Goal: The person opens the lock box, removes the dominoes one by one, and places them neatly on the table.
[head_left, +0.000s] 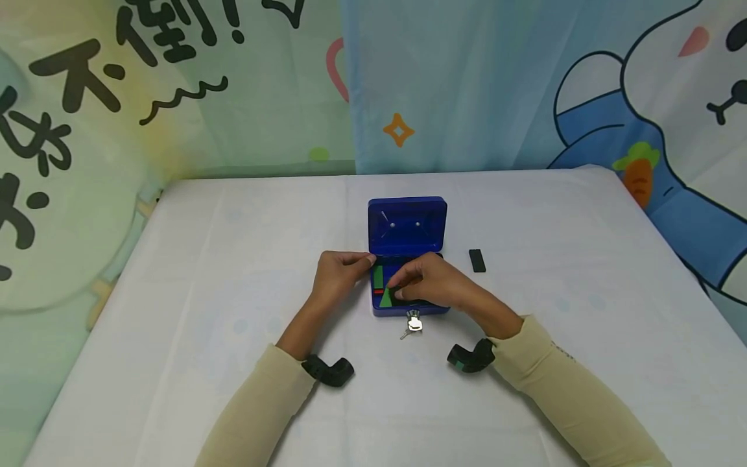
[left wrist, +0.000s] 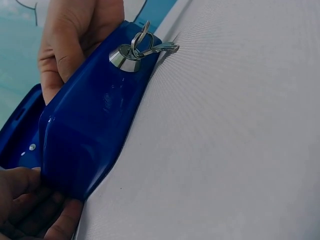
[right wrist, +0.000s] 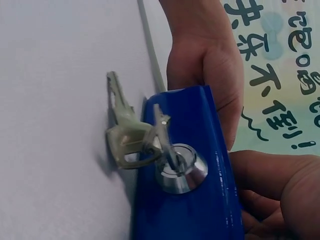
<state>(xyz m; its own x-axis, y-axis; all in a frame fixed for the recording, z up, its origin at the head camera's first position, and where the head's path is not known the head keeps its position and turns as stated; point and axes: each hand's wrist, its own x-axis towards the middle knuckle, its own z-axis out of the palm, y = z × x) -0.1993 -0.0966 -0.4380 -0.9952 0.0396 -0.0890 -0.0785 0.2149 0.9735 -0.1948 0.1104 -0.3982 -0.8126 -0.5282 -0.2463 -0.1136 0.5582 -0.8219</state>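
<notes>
An open blue metal cash box stands on the table, its lid tipped back. My left hand holds the left wall near the hinge, thumb at the rim; in the left wrist view its fingers bend round the box corner. My right hand reaches inside from the right, thumb and fingers pinched at a small green piece near the front left. Beside it in the box lie a green block and a red strip. The right hand hides most of the interior.
Keys hang from the silver lock on the box front. A small black block lies on the white tablecloth right of the box. Printed curtains hang behind the table. Black wrist cameras sit at both cuffs.
</notes>
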